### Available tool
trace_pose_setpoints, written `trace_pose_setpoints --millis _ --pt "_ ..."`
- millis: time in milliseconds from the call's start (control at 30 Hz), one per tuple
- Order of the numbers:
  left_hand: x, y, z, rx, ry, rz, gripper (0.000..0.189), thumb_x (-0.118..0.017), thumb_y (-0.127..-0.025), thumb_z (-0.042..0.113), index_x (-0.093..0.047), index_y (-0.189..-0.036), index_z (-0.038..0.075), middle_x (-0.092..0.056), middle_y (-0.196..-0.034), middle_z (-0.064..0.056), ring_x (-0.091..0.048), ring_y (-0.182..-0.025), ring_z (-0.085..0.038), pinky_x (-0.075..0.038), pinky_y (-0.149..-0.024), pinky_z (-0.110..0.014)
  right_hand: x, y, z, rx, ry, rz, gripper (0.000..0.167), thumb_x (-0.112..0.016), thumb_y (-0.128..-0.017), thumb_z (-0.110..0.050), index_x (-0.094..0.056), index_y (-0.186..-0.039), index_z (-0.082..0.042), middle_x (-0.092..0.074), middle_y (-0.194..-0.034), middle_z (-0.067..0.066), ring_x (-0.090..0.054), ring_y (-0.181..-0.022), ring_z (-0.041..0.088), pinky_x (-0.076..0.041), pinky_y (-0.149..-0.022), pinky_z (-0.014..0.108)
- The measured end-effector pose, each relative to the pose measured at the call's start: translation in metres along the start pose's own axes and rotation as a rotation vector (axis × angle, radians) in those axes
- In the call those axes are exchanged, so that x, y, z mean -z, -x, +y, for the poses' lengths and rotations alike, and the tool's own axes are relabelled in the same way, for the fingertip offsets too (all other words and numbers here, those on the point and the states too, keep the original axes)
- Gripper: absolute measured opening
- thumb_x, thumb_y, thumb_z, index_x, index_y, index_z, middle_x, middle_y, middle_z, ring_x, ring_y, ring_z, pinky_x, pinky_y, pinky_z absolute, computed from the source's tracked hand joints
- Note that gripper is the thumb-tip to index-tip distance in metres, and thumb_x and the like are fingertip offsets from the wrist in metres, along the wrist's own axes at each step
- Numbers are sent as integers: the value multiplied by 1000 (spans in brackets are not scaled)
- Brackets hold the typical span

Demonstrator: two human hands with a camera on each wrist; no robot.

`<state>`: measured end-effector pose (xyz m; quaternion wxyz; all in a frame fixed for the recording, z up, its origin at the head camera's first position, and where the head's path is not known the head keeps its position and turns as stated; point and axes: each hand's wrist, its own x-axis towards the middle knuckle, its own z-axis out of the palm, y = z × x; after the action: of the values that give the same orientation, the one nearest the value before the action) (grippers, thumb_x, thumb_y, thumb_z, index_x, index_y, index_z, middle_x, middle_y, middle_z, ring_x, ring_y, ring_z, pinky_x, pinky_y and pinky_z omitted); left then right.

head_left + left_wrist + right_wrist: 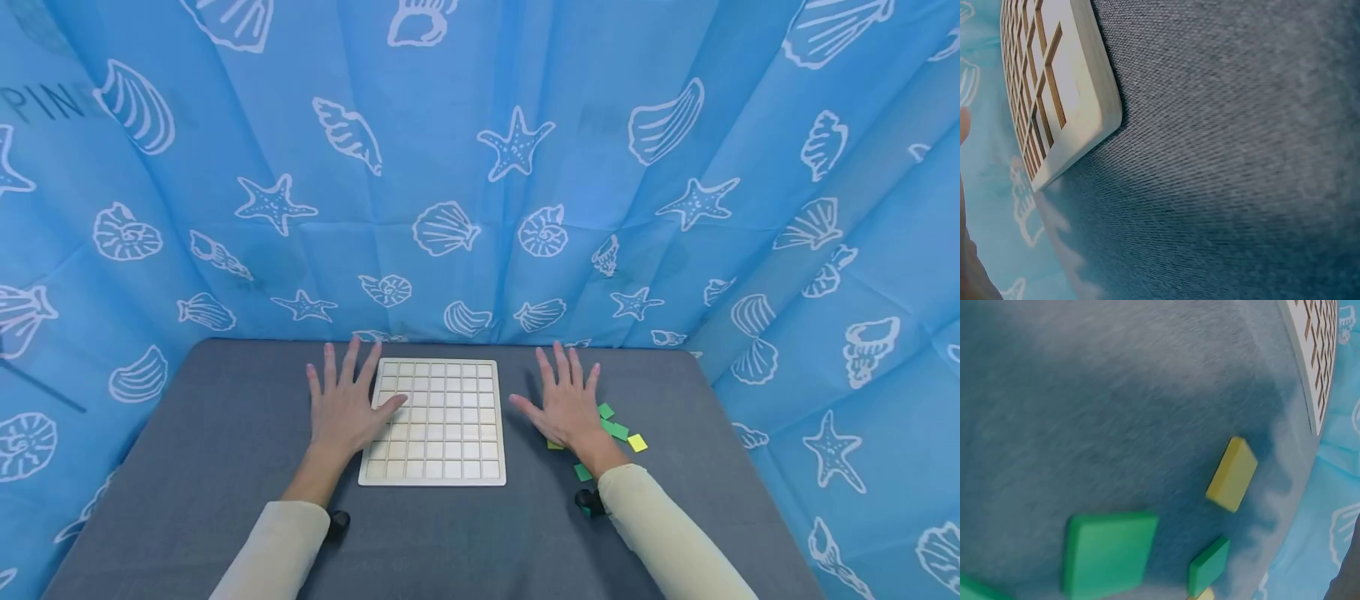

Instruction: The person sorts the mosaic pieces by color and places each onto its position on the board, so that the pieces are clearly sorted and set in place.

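A pale wooden grid board (438, 480) with square recesses lies flat on the grey table. My left hand (343, 414) is spread over the board's left edge, its thumb above the squares and nothing in its grasp. To the right of the board, my right hand (567, 410) is held with fingers spread, also holding nothing. Beneath and beside it lie green and yellow square tiles, among them a yellow tile (637, 442) and a green tile (618, 431). The right wrist view shows a green tile (1110, 553) close up and a yellow tile (1233, 475) apart from it.
The grey table (465, 550) runs up to a blue curtain (450, 150) printed with white shells and starfish, which also closes off both sides. Dark wrist cameras sit under both sleeves, and another green tile (582, 472) lies by the right one.
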<state>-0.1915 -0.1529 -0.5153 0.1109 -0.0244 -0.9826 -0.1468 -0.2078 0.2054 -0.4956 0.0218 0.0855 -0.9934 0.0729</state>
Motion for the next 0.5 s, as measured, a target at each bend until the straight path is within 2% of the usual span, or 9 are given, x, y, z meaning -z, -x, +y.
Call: trace_pose_setpoints --millis 200,500 --pt "2 7 -2 8 38 -26 98 -64 -88 69 -21 -165 27 -12 -173 -13 5 -159 -48 3 -122 -73 -2 10 15 16 -34 -6 98 -53 -93 -71 -17 -165 -15 -9 -173 18 -8 -159 44 -3 -120 77" --pt "2 19 -13 20 56 -66 99 -66 -87 68 -19 -165 28 -14 -173 -14 -3 -157 -51 1 -120 -76 -6 28 35 55 -77 12 96 -55 -95 -68 -22 -163 -9 -19 -169 22 -18 -155 49 -12 -120 75"
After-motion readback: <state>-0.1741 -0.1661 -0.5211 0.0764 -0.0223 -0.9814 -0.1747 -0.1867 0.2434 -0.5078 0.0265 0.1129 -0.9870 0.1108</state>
